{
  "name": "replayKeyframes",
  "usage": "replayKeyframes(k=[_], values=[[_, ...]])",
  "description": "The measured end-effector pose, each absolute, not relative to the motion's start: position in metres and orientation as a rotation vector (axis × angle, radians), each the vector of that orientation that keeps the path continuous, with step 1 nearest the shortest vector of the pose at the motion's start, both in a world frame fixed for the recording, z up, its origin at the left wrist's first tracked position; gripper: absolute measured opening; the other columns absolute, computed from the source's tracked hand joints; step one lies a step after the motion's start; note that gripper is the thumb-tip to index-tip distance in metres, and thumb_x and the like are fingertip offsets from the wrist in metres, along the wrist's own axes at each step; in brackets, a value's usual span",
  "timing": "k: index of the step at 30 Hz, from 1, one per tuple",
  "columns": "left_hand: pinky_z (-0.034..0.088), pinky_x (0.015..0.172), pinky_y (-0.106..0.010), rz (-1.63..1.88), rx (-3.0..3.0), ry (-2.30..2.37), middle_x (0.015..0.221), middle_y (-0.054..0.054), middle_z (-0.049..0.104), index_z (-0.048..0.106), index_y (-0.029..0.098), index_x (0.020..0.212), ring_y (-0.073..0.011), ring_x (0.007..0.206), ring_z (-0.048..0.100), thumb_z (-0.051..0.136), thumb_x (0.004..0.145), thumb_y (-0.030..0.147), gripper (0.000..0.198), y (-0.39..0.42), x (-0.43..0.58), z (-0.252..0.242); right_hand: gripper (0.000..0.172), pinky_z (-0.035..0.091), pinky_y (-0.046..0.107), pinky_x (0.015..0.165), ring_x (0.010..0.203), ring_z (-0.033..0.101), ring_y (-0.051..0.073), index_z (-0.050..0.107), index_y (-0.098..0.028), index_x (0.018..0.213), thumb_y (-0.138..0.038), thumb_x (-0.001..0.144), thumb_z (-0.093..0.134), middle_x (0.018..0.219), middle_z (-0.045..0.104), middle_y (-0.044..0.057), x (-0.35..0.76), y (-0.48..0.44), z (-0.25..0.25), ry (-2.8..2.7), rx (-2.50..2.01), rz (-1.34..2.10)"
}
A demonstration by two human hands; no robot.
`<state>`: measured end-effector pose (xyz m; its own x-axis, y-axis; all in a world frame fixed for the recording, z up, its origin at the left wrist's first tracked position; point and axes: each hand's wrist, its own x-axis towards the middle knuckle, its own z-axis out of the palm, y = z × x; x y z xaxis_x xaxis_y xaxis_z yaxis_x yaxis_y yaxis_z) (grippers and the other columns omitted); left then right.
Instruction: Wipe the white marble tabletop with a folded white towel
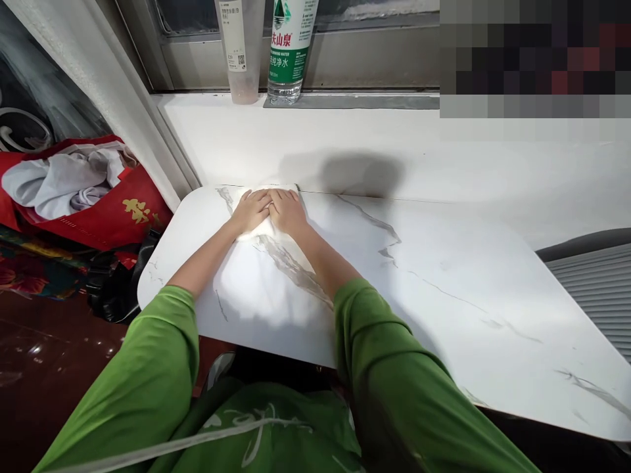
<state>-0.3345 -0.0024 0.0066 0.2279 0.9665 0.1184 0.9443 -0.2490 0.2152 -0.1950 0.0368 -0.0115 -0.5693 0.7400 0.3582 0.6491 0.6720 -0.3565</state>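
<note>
My left hand [250, 211] and my right hand [288, 211] lie side by side, palms down, near the back edge of a white marble-patterned table [434, 263]. Their fingers stretch forward, and the fingertips meet or slightly overlap in the middle. Under both palms is a white piece of cloth [262, 229], mostly covered by the hands and hard to tell apart from the bright tabletop. Both arms reach straight out in green sleeves pushed up to about the elbow.
On the sill behind stand a green-labelled water bottle [286, 62] and a translucent cup [245, 79]. A red bag [113, 220] with pale cloth inside sits left, beside a white curtain [103, 72]. A black bag [116, 286] is below. A grey ribbed object [599, 282] stands right.
</note>
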Motion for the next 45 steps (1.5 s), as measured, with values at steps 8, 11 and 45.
replayKeyframes(k=[8, 11, 45], values=[[0.016, 0.12, -0.053, 0.327, 2.374, 1.891, 0.157, -0.011, 0.039, 0.048, 0.02, 0.142, -0.0262, 0.144, 0.035, 0.037, 0.096, 0.023, 0.048, -0.021, -0.316, 0.004, 0.045, 0.023, 0.041, 0.116, 0.128, 0.048, 0.024, 0.055, -0.011, 0.128, -0.011, 0.089, 0.033, 0.137, 0.058, 0.015, -0.174, 0.016, -0.011, -2.456, -1.095, 0.187], [0.016, 0.12, -0.055, 0.336, 2.428, 1.84, 0.156, -0.014, 0.039, 0.046, 0.017, 0.143, -0.0292, 0.145, 0.034, 0.039, 0.094, 0.023, 0.05, -0.053, -0.299, 0.0, 0.046, 0.023, 0.042, 0.116, 0.131, 0.047, 0.025, 0.054, -0.009, 0.131, -0.014, 0.09, 0.033, 0.14, 0.056, 0.016, -0.151, -0.013, -0.013, -2.486, -1.084, 0.151], [0.019, 0.121, -0.051, 0.402, 2.548, 1.756, 0.153, -0.011, 0.044, 0.053, 0.018, 0.138, -0.0241, 0.142, 0.04, 0.035, 0.097, 0.017, 0.045, 0.004, -0.223, -0.003, 0.039, 0.036, 0.045, 0.109, 0.114, 0.056, 0.027, 0.06, -0.015, 0.113, -0.013, 0.086, 0.032, 0.12, 0.066, 0.014, -0.085, 0.035, -0.019, -2.315, -1.135, 0.21]])
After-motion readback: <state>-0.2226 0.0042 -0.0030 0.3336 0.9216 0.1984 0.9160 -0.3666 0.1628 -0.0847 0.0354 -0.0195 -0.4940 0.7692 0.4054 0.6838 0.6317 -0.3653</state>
